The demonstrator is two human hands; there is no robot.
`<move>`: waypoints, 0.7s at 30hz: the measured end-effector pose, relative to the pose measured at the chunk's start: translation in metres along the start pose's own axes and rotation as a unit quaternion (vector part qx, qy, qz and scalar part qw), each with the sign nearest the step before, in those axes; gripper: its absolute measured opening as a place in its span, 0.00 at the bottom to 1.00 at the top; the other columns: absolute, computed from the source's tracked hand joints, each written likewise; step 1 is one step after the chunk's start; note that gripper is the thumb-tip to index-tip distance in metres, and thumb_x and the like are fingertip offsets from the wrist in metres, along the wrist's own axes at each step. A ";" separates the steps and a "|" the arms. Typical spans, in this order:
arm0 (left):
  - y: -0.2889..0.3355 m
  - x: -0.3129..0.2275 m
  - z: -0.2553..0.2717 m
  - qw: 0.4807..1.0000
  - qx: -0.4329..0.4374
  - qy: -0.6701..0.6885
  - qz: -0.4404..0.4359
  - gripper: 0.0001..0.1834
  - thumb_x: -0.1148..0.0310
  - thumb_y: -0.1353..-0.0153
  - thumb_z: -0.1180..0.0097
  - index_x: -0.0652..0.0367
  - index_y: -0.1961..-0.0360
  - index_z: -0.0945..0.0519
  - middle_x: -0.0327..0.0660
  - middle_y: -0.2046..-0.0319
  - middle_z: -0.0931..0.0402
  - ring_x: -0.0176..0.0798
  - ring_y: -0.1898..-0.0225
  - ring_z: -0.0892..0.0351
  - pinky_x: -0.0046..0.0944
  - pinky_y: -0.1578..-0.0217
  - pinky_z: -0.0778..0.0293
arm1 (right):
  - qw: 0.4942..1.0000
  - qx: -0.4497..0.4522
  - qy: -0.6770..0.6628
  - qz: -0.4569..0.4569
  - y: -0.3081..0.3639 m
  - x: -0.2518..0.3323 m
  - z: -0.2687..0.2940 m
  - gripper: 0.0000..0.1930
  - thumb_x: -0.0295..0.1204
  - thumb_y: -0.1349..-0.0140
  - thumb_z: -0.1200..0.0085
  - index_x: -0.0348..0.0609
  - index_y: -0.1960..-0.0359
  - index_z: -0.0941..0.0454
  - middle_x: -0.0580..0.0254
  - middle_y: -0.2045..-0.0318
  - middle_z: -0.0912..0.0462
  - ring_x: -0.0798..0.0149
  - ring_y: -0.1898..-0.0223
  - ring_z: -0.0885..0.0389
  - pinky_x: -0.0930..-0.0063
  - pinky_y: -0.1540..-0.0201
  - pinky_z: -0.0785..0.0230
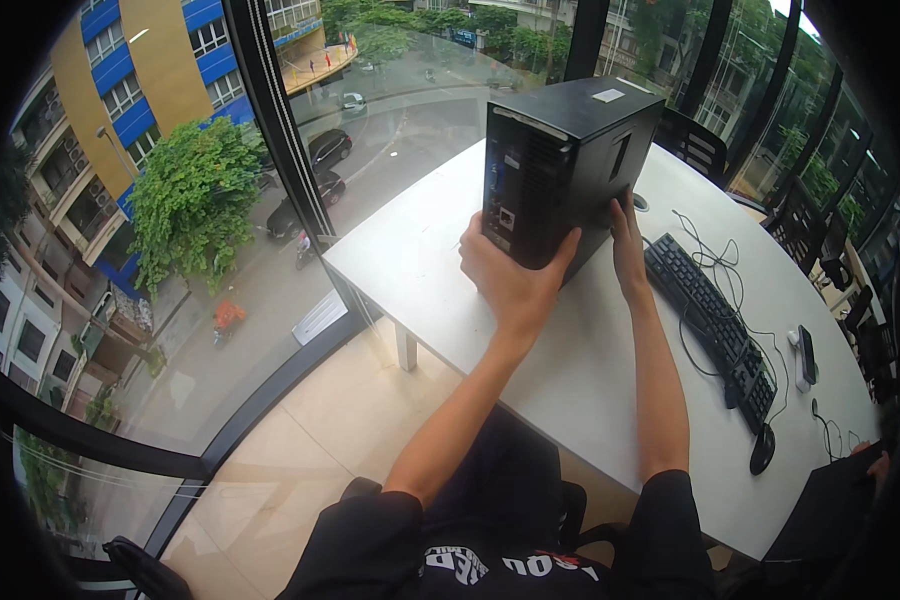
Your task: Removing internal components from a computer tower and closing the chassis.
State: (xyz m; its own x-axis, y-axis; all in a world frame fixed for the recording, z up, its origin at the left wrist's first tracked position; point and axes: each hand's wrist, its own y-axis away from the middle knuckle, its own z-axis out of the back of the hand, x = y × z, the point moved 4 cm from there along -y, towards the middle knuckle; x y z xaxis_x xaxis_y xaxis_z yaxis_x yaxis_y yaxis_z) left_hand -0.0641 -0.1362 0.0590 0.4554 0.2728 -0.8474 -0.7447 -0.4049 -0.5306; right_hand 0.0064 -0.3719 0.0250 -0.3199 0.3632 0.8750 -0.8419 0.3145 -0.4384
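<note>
A black desktop computer tower (615, 150) stands upright at the far end of the white table (580, 350), its back panel with ports turned toward me. My left hand (518, 280) grips the lower back edge, thumb on the side panel and fingers around the far left corner. Against the right side panel, my right hand (627, 245) presses with its fingers pointing up, so the tower is between both hands. The tower's underside is hidden, and I cannot tell whether it rests fully on the tabletop.
Right of the tower lie a black keyboard (710, 315) with loose cables, a black mouse (762, 450) and a small black-and-white device (805, 358). Black chairs (695, 145) line the far side. Another person's hand (878, 468) shows at the right edge. Tall windows (390, 110) border the table's left.
</note>
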 end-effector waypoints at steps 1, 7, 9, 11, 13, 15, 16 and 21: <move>0.003 -0.004 0.000 1.000 -0.006 0.016 -0.001 0.55 0.52 0.54 0.19 0.69 0.35 0.40 0.56 0.44 0.34 0.57 0.40 0.38 0.55 0.40 0.40 | 1.000 0.007 -0.014 -0.003 0.000 -0.004 0.001 0.43 0.56 0.23 0.60 0.34 0.21 0.56 0.42 0.20 0.52 0.50 0.19 0.55 0.63 0.21 0.61; 0.014 -0.010 0.000 0.999 -0.030 0.009 -0.033 0.55 0.53 0.55 0.19 0.68 0.34 0.40 0.54 0.44 0.35 0.56 0.40 0.38 0.56 0.40 0.41 | 0.996 0.036 -0.073 -0.047 0.013 0.013 -0.001 0.42 0.58 0.24 0.61 0.51 0.18 0.61 0.53 0.19 0.56 0.51 0.19 0.55 0.52 0.21 0.56; 0.016 -0.008 0.001 0.999 -0.028 0.002 -0.035 0.56 0.53 0.55 0.19 0.68 0.33 0.41 0.55 0.43 0.35 0.56 0.40 0.38 0.56 0.40 0.41 | 0.996 0.038 -0.065 -0.053 0.014 0.014 -0.003 0.44 0.58 0.25 0.60 0.45 0.19 0.60 0.46 0.20 0.54 0.49 0.20 0.53 0.54 0.21 0.56; 0.019 -0.009 -0.001 0.999 -0.022 0.001 -0.036 0.57 0.53 0.55 0.19 0.68 0.33 0.42 0.55 0.42 0.35 0.57 0.40 0.37 0.56 0.39 0.41 | 0.995 0.011 -0.092 -0.041 0.014 0.007 0.002 0.42 0.56 0.24 0.58 0.51 0.18 0.58 0.46 0.20 0.52 0.48 0.20 0.51 0.51 0.22 0.53; 0.019 -0.003 0.003 0.998 0.022 -0.013 -0.055 0.59 0.56 0.54 0.18 0.70 0.31 0.44 0.56 0.41 0.36 0.55 0.39 0.37 0.54 0.37 0.39 | 0.995 0.008 -0.090 -0.046 0.016 0.007 0.001 0.41 0.55 0.24 0.58 0.50 0.18 0.57 0.46 0.20 0.52 0.48 0.21 0.51 0.52 0.22 0.53; 0.016 0.018 0.011 0.992 0.092 0.073 -0.052 0.60 0.57 0.55 0.18 0.69 0.30 0.45 0.55 0.39 0.37 0.55 0.36 0.39 0.54 0.35 0.41 | 0.994 0.008 -0.088 -0.060 0.015 -0.004 0.003 0.40 0.54 0.25 0.56 0.57 0.18 0.56 0.56 0.20 0.52 0.54 0.20 0.52 0.51 0.22 0.52; 0.013 0.025 0.013 0.975 0.153 0.156 -0.047 0.61 0.57 0.56 0.18 0.69 0.29 0.46 0.55 0.37 0.38 0.56 0.33 0.42 0.54 0.32 0.43 | 0.994 -0.001 -0.087 -0.062 0.013 -0.013 0.005 0.40 0.54 0.25 0.56 0.57 0.18 0.56 0.56 0.20 0.52 0.54 0.20 0.52 0.51 0.22 0.52; 0.016 0.039 0.011 0.964 0.229 0.130 -0.044 0.57 0.63 0.53 0.18 0.68 0.30 0.46 0.53 0.43 0.30 0.46 0.42 0.26 0.43 0.40 0.28 | 0.995 -0.055 -0.071 -0.035 0.023 -0.042 0.006 0.35 0.47 0.24 0.51 0.43 0.22 0.43 0.41 0.27 0.35 0.51 0.26 0.36 0.64 0.28 0.42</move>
State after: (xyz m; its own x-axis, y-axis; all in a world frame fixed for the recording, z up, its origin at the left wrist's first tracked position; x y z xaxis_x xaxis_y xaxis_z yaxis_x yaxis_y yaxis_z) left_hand -0.0636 -0.1223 0.0178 0.5885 0.0372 -0.8076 -0.8082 0.0546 -0.5864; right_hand -0.0023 -0.3846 -0.0210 -0.3268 0.2109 0.9213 -0.8144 0.4317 -0.3877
